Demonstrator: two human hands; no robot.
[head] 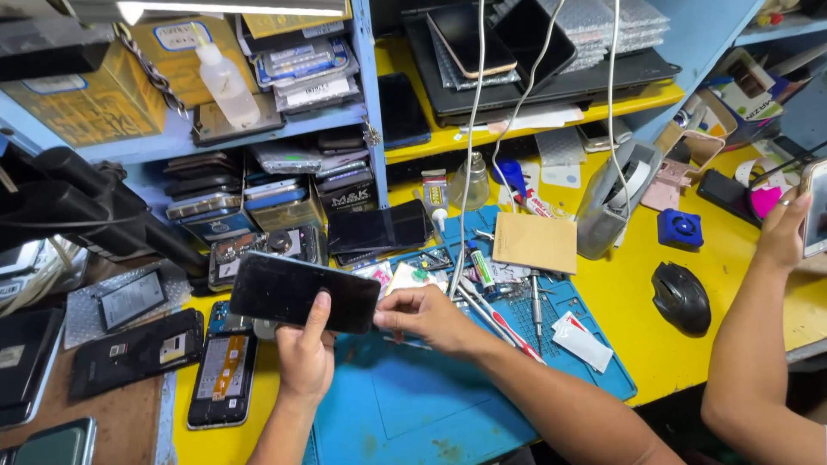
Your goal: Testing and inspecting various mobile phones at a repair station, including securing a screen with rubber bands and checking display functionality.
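Observation:
My left hand [306, 353] holds a black phone screen panel [301, 291] from below, thumb on its glass, over the left part of the blue work mat [405, 396]. My right hand [424, 317] pinches the panel's right edge with thumb and fingers. Under the panel, on the yellow bench, an opened phone [222, 379] lies with its insides showing.
Tweezers, screwdrivers and small tubes [500, 297] lie on the mat's far side, with a brown card [536, 243] and a black mouse [680, 297] beyond. Shelves of phones stand behind. Another person's arm [758, 344] at the right holds a phone [817, 211]. More phones lie left [136, 351].

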